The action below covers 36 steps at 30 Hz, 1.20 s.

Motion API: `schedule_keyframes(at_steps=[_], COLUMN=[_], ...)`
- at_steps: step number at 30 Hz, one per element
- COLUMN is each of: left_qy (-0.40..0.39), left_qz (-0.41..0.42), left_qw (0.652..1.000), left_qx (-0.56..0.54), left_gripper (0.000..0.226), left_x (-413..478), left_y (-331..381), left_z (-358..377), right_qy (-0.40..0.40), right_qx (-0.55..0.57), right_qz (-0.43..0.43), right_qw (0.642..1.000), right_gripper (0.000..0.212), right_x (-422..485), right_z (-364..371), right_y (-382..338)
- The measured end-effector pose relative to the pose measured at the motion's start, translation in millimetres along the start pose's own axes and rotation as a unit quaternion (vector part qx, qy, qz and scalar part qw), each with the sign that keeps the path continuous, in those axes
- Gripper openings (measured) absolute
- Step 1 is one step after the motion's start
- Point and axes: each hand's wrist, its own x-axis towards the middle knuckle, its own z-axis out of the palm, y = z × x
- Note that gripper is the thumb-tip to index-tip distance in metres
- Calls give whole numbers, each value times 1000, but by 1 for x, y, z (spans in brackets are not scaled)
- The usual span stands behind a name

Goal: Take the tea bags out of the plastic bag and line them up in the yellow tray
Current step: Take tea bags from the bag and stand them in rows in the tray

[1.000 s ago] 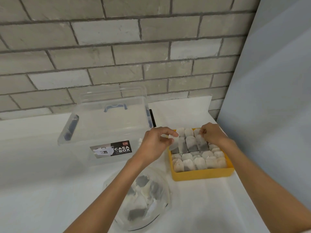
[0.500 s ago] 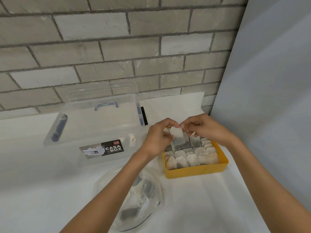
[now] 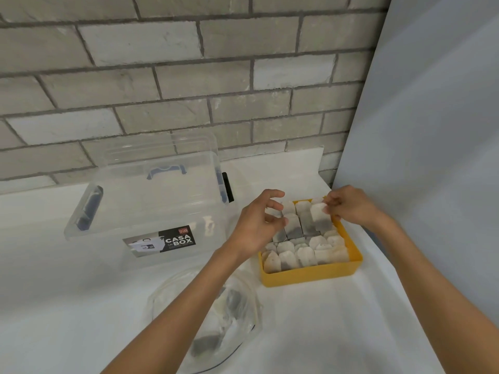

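Observation:
The yellow tray (image 3: 310,275) sits on the white counter at the right, holding several rows of tea bags (image 3: 305,255). My right hand (image 3: 348,207) pinches one tea bag (image 3: 320,220) by its top edge over the tray's back right part. Over the tray's left side my left hand (image 3: 256,225) hovers with its fingers spread and nothing in them. The clear plastic bag (image 3: 232,317) lies near the counter's front, under my left forearm, with a few tea bags inside.
A clear lidded storage box (image 3: 151,211) with a "CASA BOX" label stands left of the tray. A grey brick wall runs along the back. A pale blue panel (image 3: 432,157) closes off the right side next to the tray.
Both hands held one tea bag together half a second ago. Now my left hand has let go and spread, and my right hand has carried the bag to the right over the tray.

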Motion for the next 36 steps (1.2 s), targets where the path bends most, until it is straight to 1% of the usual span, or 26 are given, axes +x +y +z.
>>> schedule_keyframes(at_steps=[3, 6, 8, 12, 20, 26, 29, 36], left_qy=[1, 0, -1, 1, -1, 6, 10, 30], left_qz=[1, -1, -2, -3, -6, -2, 0, 13], left_qw=[1000, 1000, 1000, 1000, 1000, 1000, 1000, 999], left_qx=[2, -1, -4, -6, 2, 2, -3, -5], left_gripper=[43, 43, 43, 43, 42, 41, 41, 40], left_x=[-3, -4, -5, -7, -9, -13, -16, -35], left_y=[-1, -2, -3, -6, -8, -6, -4, -3], left_z=[-2, -3, -4, -5, -4, -8, -11, -27], right_qy=[-2, 16, 27, 37, 40, 64, 74, 87], right_qx=[-70, -121, -147, -198, -279, -243, -205, -126], right_qz=[18, 34, 51, 52, 61, 44, 30, -66], right_qw=[997, 992, 988, 978, 958, 967, 976, 986], right_gripper=[15, 13, 14, 13, 25, 32, 29, 20], right_x=[9, 17, 19, 21, 17, 10, 1, -37], right_z=[9, 20, 24, 28, 32, 25, 20, 23], right_y=[9, 15, 14, 9, 3, -2, -13, -60])
